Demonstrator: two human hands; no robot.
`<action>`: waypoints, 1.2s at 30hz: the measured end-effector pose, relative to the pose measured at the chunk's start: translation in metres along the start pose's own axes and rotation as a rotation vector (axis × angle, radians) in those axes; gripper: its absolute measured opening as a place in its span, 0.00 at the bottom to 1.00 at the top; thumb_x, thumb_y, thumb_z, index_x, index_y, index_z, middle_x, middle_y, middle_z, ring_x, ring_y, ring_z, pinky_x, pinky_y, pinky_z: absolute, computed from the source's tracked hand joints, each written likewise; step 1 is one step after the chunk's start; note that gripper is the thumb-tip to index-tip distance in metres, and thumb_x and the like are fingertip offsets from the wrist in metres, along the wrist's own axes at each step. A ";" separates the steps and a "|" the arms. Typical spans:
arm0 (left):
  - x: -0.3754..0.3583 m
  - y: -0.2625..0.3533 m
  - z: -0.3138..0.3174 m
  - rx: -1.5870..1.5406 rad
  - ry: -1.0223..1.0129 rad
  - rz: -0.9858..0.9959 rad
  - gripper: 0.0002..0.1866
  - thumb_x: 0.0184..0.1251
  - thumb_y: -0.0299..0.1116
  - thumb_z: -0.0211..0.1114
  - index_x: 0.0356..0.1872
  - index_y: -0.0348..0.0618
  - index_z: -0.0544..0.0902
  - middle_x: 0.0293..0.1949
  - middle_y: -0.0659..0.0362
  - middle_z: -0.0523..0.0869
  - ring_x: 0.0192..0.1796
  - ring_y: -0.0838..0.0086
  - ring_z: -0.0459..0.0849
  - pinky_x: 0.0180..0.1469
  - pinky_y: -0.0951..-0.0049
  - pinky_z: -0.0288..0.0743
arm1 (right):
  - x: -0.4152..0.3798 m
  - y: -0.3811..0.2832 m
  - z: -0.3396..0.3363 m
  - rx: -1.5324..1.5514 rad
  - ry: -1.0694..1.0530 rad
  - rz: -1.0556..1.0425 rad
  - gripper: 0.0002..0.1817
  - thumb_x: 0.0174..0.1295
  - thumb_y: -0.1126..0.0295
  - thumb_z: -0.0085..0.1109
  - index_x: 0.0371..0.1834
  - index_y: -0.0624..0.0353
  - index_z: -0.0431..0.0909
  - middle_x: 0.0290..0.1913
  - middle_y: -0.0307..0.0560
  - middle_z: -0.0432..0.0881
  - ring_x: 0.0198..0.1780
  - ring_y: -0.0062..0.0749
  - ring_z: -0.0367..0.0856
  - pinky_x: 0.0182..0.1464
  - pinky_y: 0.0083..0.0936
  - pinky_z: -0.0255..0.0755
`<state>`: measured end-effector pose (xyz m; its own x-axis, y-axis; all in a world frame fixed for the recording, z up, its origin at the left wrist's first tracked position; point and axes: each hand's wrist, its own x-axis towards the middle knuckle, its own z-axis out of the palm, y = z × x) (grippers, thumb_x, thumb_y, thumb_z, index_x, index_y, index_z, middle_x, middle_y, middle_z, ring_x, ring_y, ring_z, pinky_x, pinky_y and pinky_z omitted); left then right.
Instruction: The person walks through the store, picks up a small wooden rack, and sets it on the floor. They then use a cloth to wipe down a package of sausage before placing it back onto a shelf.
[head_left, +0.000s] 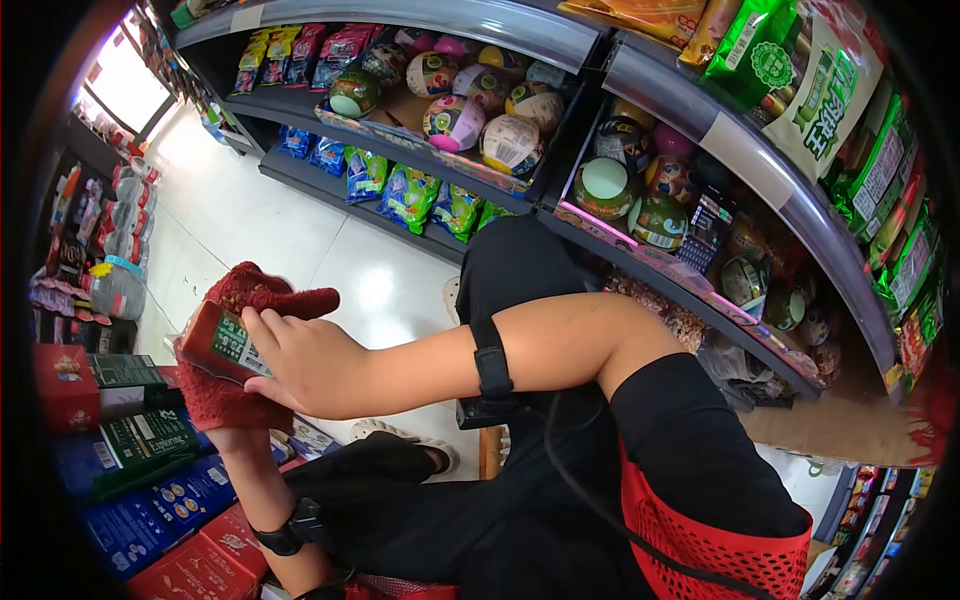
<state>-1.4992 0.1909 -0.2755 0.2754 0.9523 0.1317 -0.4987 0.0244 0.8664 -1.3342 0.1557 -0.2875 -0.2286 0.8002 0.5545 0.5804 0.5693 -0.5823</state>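
A small reddish-brown package (203, 335) with a green and white printed label is between my two hands, over the left side of the view. My left hand (245, 287) wears a fuzzy red glove and supports the package from beneath, its gloved thumb sticking out to the right. Bare, my right hand (315, 365) reaches across from the right and grips the package's label side, fingers on top and thumb along the lower edge. The underside of the package is hidden by the glove.
Ahead, a dark shelf (400, 135) holds round toy balls (455, 122) and small bagged snacks (408, 197). Green snack bags (880, 170) fill the upper right shelf. Stacked boxes (150, 435) and clear jars (118, 292) stand at left. White floor tiles (300, 220) lie between.
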 end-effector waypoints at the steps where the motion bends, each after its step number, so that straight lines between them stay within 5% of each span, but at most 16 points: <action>1: 0.003 -0.005 0.000 -0.033 0.009 -0.018 0.24 0.79 0.46 0.43 0.67 0.42 0.68 0.62 0.51 0.76 0.62 0.62 0.76 0.65 0.61 0.69 | 0.000 0.001 0.001 0.002 0.008 0.019 0.39 0.64 0.52 0.58 0.62 0.81 0.59 0.44 0.63 0.75 0.40 0.49 0.80 0.36 0.35 0.77; 4: 0.013 -0.026 -0.005 -0.191 0.015 -0.092 0.25 0.79 0.48 0.44 0.66 0.44 0.69 0.61 0.53 0.77 0.61 0.64 0.77 0.64 0.63 0.71 | 0.004 0.003 -0.001 0.043 0.029 0.107 0.35 0.65 0.54 0.57 0.59 0.78 0.60 0.42 0.64 0.76 0.39 0.52 0.81 0.36 0.38 0.76; 7: 0.000 -0.041 0.031 0.012 0.186 -0.086 0.27 0.79 0.49 0.43 0.70 0.44 0.63 0.64 0.52 0.75 0.64 0.64 0.75 0.65 0.63 0.70 | 0.011 0.003 -0.005 0.129 0.052 0.214 0.30 0.66 0.55 0.55 0.55 0.74 0.62 0.40 0.64 0.77 0.38 0.56 0.81 0.36 0.41 0.76; 10: -0.010 -0.041 0.049 -0.152 0.021 -0.182 0.27 0.79 0.46 0.43 0.72 0.43 0.60 0.66 0.51 0.72 0.67 0.62 0.72 0.68 0.60 0.67 | 0.017 0.010 -0.017 0.168 0.008 0.253 0.29 0.68 0.55 0.53 0.55 0.74 0.62 0.41 0.65 0.77 0.38 0.58 0.80 0.37 0.44 0.75; 17: -0.019 -0.039 0.019 -0.054 0.090 -0.078 0.26 0.79 0.45 0.43 0.71 0.43 0.60 0.67 0.51 0.71 0.68 0.61 0.71 0.69 0.59 0.64 | 0.013 0.006 -0.023 0.229 -0.033 0.204 0.29 0.69 0.57 0.51 0.62 0.71 0.62 0.45 0.64 0.75 0.44 0.55 0.79 0.46 0.45 0.72; 21: -0.009 -0.036 0.026 -0.158 0.063 -0.019 0.26 0.79 0.44 0.42 0.71 0.42 0.61 0.67 0.51 0.69 0.68 0.60 0.70 0.70 0.59 0.63 | 0.012 0.007 -0.011 0.338 0.128 0.091 0.26 0.68 0.64 0.52 0.66 0.66 0.65 0.49 0.61 0.74 0.52 0.51 0.74 0.56 0.43 0.66; 25: -0.002 -0.029 0.009 -0.378 0.047 -0.156 0.28 0.78 0.48 0.41 0.70 0.41 0.63 0.67 0.49 0.70 0.68 0.58 0.69 0.71 0.56 0.61 | 0.010 0.008 -0.001 0.441 0.118 -0.027 0.29 0.63 0.69 0.58 0.68 0.61 0.67 0.49 0.57 0.73 0.53 0.50 0.72 0.56 0.39 0.67; 29: -0.003 -0.018 0.017 -0.263 0.605 -0.220 0.30 0.76 0.55 0.39 0.65 0.43 0.69 0.64 0.48 0.74 0.66 0.55 0.72 0.68 0.52 0.67 | 0.004 0.003 -0.009 0.342 0.086 -0.170 0.30 0.55 0.69 0.65 0.64 0.55 0.72 0.45 0.52 0.72 0.47 0.47 0.72 0.49 0.39 0.69; 30: -0.009 -0.044 -0.067 -0.365 0.244 -0.128 0.28 0.76 0.56 0.39 0.61 0.47 0.73 0.61 0.50 0.76 0.64 0.55 0.74 0.65 0.53 0.70 | 0.003 0.000 -0.011 0.316 0.080 -0.204 0.30 0.55 0.69 0.66 0.64 0.54 0.72 0.45 0.51 0.72 0.46 0.46 0.72 0.48 0.40 0.69; 34: -0.008 -0.021 -0.023 -0.286 0.266 -0.272 0.27 0.76 0.56 0.40 0.59 0.49 0.74 0.59 0.52 0.78 0.61 0.58 0.77 0.65 0.54 0.70 | 0.006 0.001 -0.010 0.421 0.106 -0.226 0.30 0.51 0.70 0.68 0.61 0.55 0.72 0.44 0.52 0.71 0.45 0.48 0.71 0.49 0.39 0.67; 36: -0.004 -0.018 -0.015 -0.290 0.486 -0.218 0.27 0.76 0.55 0.40 0.60 0.48 0.73 0.60 0.52 0.77 0.61 0.59 0.76 0.65 0.54 0.70 | 0.009 0.000 -0.009 0.498 0.138 -0.182 0.33 0.49 0.71 0.69 0.60 0.59 0.69 0.43 0.53 0.70 0.46 0.50 0.71 0.52 0.42 0.65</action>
<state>-1.5034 0.1907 -0.2990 0.0233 0.9443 -0.3283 -0.6953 0.2512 0.6734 -1.3291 0.1611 -0.2767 -0.1671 0.6672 0.7258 0.0932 0.7436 -0.6621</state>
